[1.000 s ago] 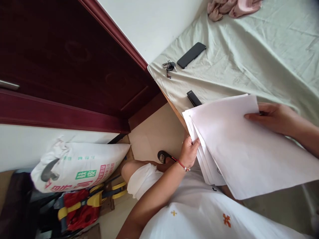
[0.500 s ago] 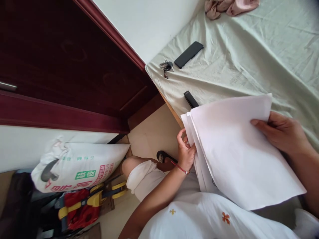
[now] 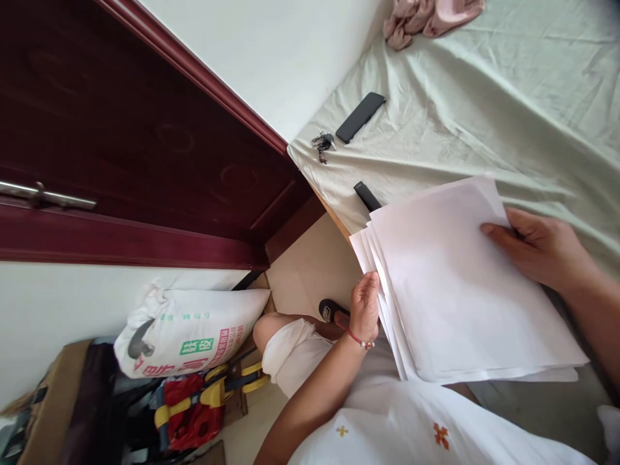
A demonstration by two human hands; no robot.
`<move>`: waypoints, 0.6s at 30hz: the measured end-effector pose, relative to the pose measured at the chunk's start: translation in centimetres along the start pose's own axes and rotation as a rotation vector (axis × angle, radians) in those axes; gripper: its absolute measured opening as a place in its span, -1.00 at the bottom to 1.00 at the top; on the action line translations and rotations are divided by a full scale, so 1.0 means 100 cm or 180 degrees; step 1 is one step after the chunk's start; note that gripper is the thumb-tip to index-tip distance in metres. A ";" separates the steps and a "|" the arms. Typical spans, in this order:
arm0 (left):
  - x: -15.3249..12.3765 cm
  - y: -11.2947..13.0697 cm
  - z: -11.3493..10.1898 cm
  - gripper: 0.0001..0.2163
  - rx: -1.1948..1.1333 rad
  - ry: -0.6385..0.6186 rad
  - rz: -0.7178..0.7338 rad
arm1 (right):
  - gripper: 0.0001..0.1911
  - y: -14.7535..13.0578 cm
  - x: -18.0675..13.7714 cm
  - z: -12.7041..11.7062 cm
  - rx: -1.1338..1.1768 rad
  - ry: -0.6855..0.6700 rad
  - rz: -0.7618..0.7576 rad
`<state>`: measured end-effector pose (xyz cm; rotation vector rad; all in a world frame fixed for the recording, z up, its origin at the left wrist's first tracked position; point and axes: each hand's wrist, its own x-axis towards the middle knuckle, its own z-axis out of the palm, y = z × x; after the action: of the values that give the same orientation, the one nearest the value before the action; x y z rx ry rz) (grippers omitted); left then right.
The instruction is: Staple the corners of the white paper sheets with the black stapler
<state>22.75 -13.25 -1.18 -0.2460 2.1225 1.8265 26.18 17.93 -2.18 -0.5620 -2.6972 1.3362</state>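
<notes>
Found a loose stack of white sheets (image 3: 465, 284) held just in front of the white shirt (image 3: 387, 420), edges fanned unevenly. Found left hand (image 3: 365, 310) pinching the left edge, right hand (image 3: 542, 248) gripping the opposite edge, thumb on top. Noted beyond, on wrinkled pale-green cloth (image 3: 445, 110): slim black object (image 3: 366, 195) partly hidden by paper; farther off, keys (image 3: 323, 142) beside a flat black object (image 3: 360, 117). Noted well apart: printed white sack (image 3: 194, 329).

left hand (image 3: 364, 309): 1 | right hand (image 3: 545, 250): 1 | paper sheets (image 3: 455, 284): several, exact count hidden | black oblong objects (image 3: 361, 117): 2 | key bunch (image 3: 323, 141): 1 | sack (image 3: 194, 323): 1 | slipper (image 3: 327, 311): 1
</notes>
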 end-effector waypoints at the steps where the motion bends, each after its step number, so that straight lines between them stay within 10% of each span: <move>1: -0.001 0.002 0.001 -0.55 -0.0002 -0.0034 -0.0028 | -0.41 -0.001 -0.001 0.000 -0.0054 -0.0041 -0.0016; 18: -0.012 -0.006 0.000 -0.62 0.0589 0.0207 0.0588 | -0.41 0.001 -0.001 0.003 0.0200 0.0120 0.0351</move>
<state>24.12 -13.50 -1.30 -0.0671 2.4127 1.7230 26.22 17.76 -2.47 -0.7314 -2.6189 1.4155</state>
